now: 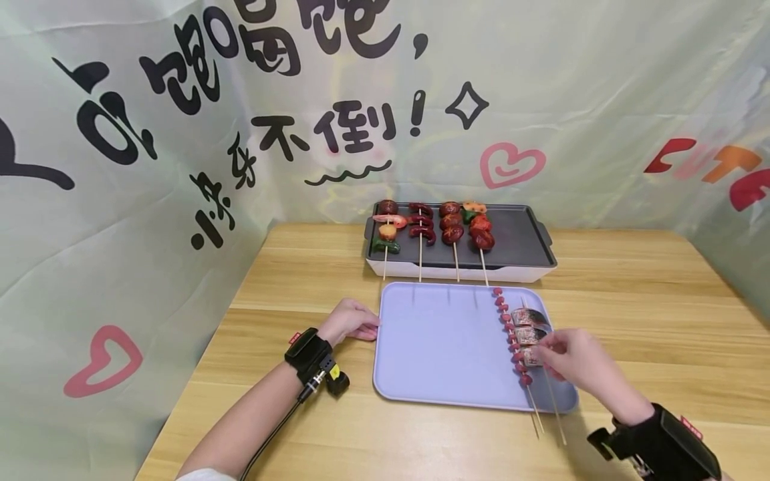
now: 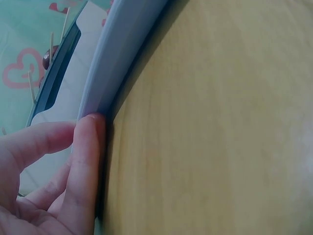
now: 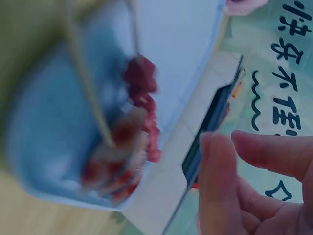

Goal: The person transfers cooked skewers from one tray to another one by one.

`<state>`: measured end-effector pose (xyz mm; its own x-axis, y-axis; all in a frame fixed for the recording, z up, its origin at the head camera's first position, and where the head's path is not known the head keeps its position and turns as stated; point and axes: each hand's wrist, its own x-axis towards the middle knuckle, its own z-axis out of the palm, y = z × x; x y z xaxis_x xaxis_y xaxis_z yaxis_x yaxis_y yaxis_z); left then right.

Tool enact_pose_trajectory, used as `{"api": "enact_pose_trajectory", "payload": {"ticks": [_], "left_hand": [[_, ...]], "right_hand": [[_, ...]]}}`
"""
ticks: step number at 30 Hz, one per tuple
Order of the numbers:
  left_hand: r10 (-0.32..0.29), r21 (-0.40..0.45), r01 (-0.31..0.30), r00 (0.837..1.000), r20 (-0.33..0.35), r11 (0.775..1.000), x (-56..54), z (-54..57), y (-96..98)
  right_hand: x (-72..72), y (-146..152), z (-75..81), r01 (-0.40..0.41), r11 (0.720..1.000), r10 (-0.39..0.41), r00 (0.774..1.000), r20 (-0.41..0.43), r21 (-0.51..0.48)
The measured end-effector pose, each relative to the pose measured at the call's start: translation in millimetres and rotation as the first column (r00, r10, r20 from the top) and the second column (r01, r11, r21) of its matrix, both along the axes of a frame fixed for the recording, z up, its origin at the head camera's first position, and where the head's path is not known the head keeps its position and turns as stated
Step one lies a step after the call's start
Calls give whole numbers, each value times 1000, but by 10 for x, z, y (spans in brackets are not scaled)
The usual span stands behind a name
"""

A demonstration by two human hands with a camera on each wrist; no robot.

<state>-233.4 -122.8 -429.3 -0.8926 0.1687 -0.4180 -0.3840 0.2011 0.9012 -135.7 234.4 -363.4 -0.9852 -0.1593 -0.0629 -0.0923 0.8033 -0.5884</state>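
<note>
The left rim of the tray, set on the worktop, is pinched by the left hand. The fingers of the right hand are parted by a narrow gap, with nothing seen between them. Just beside those fingers, and apart from them in the right wrist view, the fish skewer is laid on the tray; to its left is placed the skewer of red pieces. Farther off, beyond the fingers, four loaded skewers are lined up on the grill. The work is judged partway done, with skewers divided between both places; how many are left to be shifted cannot be told.
</note>
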Motion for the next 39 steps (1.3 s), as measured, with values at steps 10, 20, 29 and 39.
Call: {"api": "enact_pose_trajectory", "payload": {"ticks": [10, 20, 29, 39], "left_hand": [[-10, -1, 10, 1000, -21, 1000, 89, 115, 0], [-13, 6, 14, 1000, -10, 1000, 10, -13, -12], [10, -1, -10, 1000, 9, 1000, 14, 3, -1], [13, 1, -13, 1000, 11, 1000, 3, 6, 4]], "right_hand": [[-408, -111, 216, 7, 999, -7, 1000, -7, -45], [-777, -278, 201, 25, 987, -38, 996, -79, -159], [-1087, -368, 128, 122, 943, -117, 992, 34, -309], [-1276, -470, 31, 232, 913, -207, 972, 109, -336]]}}
